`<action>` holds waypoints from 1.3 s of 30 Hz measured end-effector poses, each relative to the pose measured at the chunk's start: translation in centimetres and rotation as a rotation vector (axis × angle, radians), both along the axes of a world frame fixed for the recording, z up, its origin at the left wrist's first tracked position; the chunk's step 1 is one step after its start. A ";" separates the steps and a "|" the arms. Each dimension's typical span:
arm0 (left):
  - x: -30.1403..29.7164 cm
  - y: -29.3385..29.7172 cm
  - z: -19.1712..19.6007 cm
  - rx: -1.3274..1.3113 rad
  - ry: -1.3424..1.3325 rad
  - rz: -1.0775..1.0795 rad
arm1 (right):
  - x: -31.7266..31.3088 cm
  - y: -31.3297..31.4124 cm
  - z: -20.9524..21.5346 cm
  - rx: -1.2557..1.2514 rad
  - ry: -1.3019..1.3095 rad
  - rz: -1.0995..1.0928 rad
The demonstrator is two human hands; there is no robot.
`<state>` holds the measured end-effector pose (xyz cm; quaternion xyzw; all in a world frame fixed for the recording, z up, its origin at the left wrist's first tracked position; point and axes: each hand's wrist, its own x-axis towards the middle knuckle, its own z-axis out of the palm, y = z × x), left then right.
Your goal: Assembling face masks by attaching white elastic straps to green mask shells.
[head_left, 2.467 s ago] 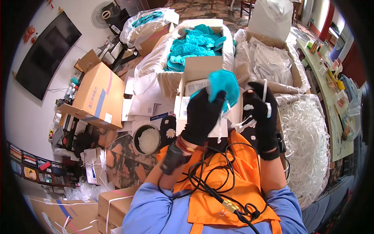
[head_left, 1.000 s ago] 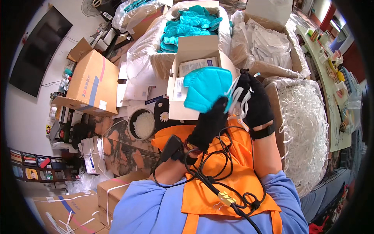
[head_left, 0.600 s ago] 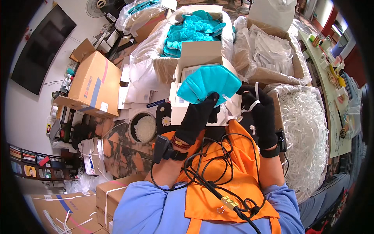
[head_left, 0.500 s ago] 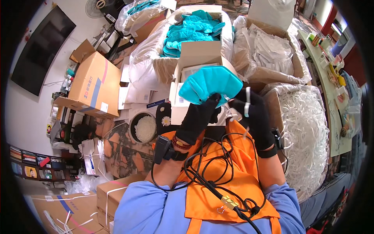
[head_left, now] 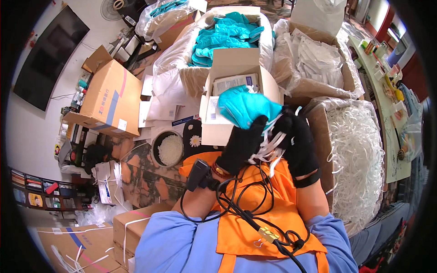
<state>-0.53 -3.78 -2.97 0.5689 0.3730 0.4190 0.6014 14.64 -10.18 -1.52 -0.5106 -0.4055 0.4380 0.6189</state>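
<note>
A teal padded piece [head_left: 246, 107], soft and somewhat folded, is held up over the front of a small white carton [head_left: 218, 135]. My left hand [head_left: 242, 148], in a black glove, is closed on its lower edge. Close by on the right, my black-gloved right hand [head_left: 298, 145] is closed around several white straps [head_left: 271, 149], which dangle between the two hands above my orange apron [head_left: 284, 182]. Some fingertips are hidden behind the straps and the pad. Inside the carton lie printed white packets [head_left: 234, 83].
Beyond the carton stands a lined box of teal pads [head_left: 227, 38]. To its right are a box of white packets [head_left: 314, 57] and a box heaped with white straps [head_left: 355, 159]. A bowl of white bits [head_left: 170, 150] sits at left; black cables [head_left: 241, 204] hang over my apron.
The teal pad has turned and folded, and lies slightly lower and further right. Both hands have come closer together, and more white straps now show between them.
</note>
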 end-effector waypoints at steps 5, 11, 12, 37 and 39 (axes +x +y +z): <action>-1.1 -2.8 0.4 -0.134 -0.109 0.057 | 17.5 1.4 -4.3 0.276 -0.074 -0.451; -0.5 0.4 5.2 -0.362 -0.190 -0.053 | 9.9 -0.8 -0.7 -0.061 0.317 -0.168; -0.5 0.6 5.0 -0.347 -0.155 -0.041 | 5.4 -0.4 1.5 -0.036 0.302 -0.249; -1.0 -1.9 1.2 -0.521 -0.218 -0.210 | 0.3 -1.9 3.1 0.140 0.240 -0.004; -0.9 -2.2 1.1 -0.500 -0.098 -0.244 | 1.5 -0.7 2.6 0.206 -0.349 -0.202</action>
